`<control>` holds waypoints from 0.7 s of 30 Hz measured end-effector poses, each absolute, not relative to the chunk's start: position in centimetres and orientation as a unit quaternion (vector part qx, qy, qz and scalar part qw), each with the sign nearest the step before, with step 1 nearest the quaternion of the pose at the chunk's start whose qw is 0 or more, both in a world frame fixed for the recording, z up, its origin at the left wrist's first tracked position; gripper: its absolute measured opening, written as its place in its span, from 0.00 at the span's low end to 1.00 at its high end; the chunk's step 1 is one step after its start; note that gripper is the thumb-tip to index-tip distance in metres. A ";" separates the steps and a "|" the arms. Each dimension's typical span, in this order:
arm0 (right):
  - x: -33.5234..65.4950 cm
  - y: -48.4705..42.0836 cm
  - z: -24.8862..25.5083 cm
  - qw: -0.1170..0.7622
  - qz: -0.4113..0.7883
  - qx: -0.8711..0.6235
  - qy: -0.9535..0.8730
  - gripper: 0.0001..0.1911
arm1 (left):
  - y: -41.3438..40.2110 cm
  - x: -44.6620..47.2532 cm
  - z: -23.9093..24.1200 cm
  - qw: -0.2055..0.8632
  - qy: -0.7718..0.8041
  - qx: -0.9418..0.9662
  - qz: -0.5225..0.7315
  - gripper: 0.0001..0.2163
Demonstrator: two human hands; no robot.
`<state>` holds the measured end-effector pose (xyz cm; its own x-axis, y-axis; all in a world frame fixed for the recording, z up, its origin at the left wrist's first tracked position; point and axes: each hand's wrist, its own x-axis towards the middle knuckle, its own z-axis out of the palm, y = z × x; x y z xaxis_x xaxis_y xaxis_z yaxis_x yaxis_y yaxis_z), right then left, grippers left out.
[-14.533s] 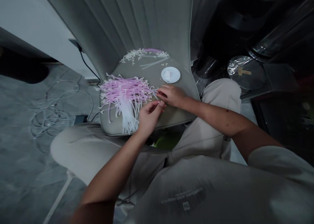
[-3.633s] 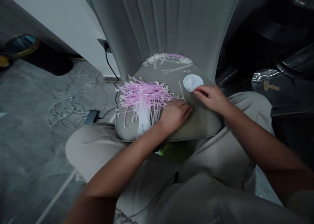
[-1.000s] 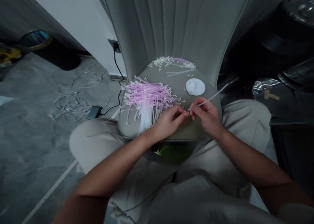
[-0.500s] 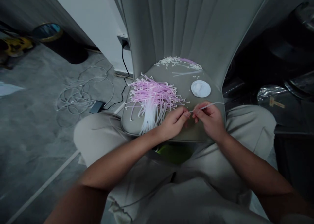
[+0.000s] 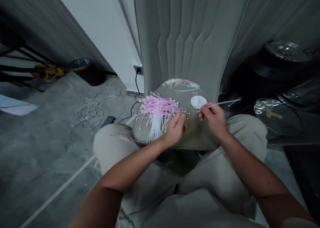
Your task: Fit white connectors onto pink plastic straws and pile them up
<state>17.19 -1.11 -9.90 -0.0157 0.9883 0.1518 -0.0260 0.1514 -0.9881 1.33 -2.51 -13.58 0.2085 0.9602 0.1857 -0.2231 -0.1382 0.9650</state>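
My right hand [image 5: 214, 118] pinches a thin whitish strip [image 5: 226, 102], whose free end sticks out to the right past the seat. My left hand [image 5: 176, 128] is closed, thumb against fingers, at the right side of a pile of pink and white strips [image 5: 160, 104]. Whether it holds a small piece I cannot make out. Many strips in the pile carry small white tips. Just beyond my right hand lies a round white dish [image 5: 198, 102] with something whitish in it. Farther back on the seat are many small white pieces [image 5: 172, 82] and a few loose strips [image 5: 186, 90].
Everything lies on a grey padded chair [image 5: 197, 134] between my knees. On the floor to the left are a coiled white cable [image 5: 92, 104], a dark power box [image 5: 108, 121] and a black bin [image 5: 88, 73]. Plastic-wrapped black objects [image 5: 275, 78] stand at the right.
My hands have moved apart. The strip, which ran between both hands, is now in my right hand only. The camera view has shifted, so the chair appears lower.
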 end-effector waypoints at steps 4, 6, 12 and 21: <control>17.2 -0.7 -7.2 0.588 0.427 -0.412 -0.549 0.12 | -2.3 2.9 -10.5 0.526 0.322 0.489 0.616 0.20; 16.3 -0.6 -5.4 0.612 0.401 -0.392 -0.557 0.12 | -2.2 4.1 -8.9 0.518 0.321 0.457 0.648 0.19; 13.4 0.4 -1.7 0.668 0.285 -0.385 -0.569 0.14 | -2.5 6.6 -6.0 0.528 0.327 0.415 0.665 0.21; 13.7 1.7 -3.8 0.634 0.226 -0.431 -0.601 0.17 | -2.6 5.8 -7.3 0.488 0.432 0.466 0.599 0.20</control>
